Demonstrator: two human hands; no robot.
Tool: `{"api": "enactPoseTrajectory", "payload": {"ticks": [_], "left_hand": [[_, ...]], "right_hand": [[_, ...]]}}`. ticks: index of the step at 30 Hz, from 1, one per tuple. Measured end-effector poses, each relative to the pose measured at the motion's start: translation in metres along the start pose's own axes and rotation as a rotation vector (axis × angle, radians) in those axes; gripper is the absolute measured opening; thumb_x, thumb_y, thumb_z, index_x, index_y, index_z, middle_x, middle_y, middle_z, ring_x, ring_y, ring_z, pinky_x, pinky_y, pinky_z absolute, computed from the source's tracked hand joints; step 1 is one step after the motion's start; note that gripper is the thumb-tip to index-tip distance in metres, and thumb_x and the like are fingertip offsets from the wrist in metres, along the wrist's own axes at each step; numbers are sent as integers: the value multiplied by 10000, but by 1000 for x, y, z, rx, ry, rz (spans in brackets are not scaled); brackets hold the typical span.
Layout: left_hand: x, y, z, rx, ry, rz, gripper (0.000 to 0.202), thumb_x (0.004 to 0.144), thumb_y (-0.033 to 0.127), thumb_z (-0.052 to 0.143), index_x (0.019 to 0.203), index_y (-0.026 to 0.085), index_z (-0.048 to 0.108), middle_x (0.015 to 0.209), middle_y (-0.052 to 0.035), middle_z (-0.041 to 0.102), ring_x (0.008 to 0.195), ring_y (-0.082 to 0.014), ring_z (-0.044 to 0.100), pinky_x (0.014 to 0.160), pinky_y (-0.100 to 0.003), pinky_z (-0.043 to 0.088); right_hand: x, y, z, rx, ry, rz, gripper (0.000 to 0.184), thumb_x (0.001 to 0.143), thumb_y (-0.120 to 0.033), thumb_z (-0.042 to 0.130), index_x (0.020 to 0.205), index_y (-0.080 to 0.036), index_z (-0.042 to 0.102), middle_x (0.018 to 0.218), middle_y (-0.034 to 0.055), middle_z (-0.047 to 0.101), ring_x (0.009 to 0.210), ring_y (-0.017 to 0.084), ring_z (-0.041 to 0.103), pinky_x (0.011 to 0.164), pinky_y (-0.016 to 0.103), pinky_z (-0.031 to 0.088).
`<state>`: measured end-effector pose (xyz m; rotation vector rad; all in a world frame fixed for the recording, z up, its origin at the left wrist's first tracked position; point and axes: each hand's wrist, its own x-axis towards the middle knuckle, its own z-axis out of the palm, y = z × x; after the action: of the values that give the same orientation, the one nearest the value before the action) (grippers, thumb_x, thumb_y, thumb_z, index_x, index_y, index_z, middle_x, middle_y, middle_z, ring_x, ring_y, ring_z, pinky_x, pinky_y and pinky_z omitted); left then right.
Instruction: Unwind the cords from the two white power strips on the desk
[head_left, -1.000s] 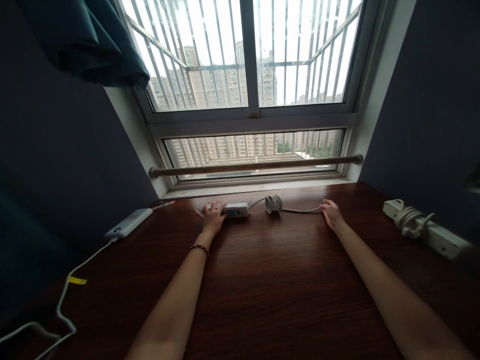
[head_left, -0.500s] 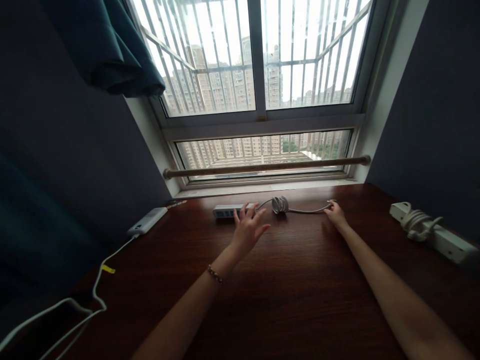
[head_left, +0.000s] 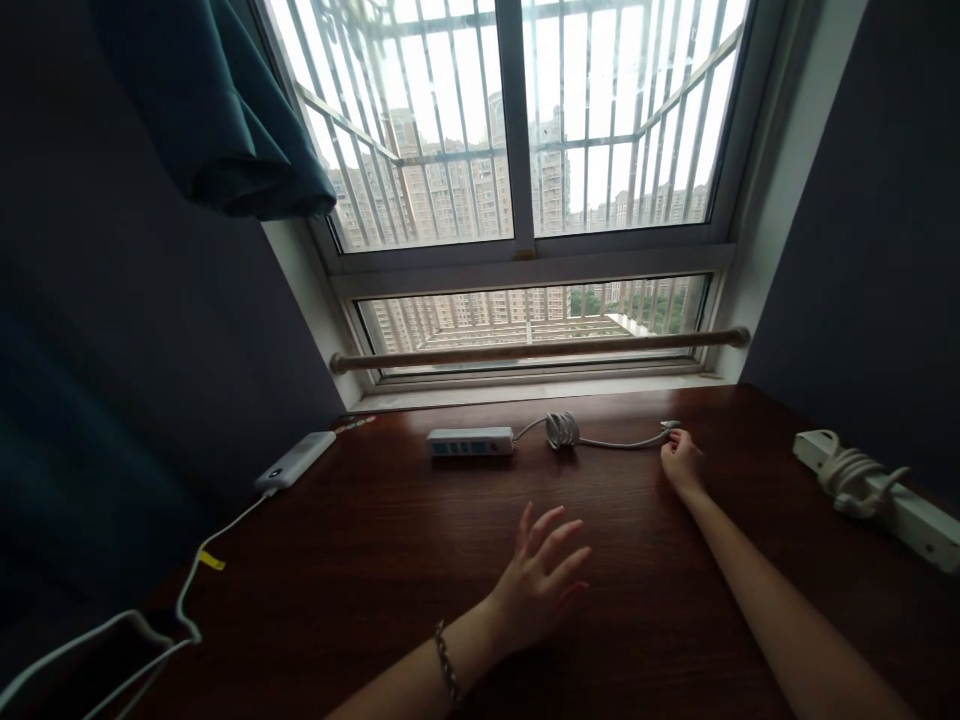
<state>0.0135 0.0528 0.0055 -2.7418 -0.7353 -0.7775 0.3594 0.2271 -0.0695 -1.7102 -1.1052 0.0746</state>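
Above the desk, the left hand is held spread — at its two o'clock, the plug of the power strip is pinched by the right hand.

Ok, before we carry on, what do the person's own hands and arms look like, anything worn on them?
The left hand and right hand wear no gloves, and no sleeves show within the frame. A thin bracelet of mixed dark and lighter tones circles the left wrist; whether braided or beaded, I can't tell. No watch or band shows on the right.
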Motion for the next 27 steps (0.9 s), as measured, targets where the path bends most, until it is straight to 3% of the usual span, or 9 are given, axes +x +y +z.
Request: {"api": "enactPoseTrajectory", "payload": {"ticks": [16,27], "left_hand": [[1,-8,-2,-92,-32,-79,352,834,187,472,1186,180,447,1304,-122,417,1284,-302,250,1010,-620,234],[-2,-3,-5,-121,-7,-20,323,838,186,464,1161,171,462,1285,-128,439,1276,-284,272,1025,-596,235]], "right_hand": [[-1,5,-1,4,-22,-6,222,867,-274,527,1018,-113,543,883,37,593,795,143,582,788,360,476],[-3,-1,-2,-3,-5,-82,220,867,-268,526,1020,-111,543,887,39,596,832,154,584,817,377,463]]}}
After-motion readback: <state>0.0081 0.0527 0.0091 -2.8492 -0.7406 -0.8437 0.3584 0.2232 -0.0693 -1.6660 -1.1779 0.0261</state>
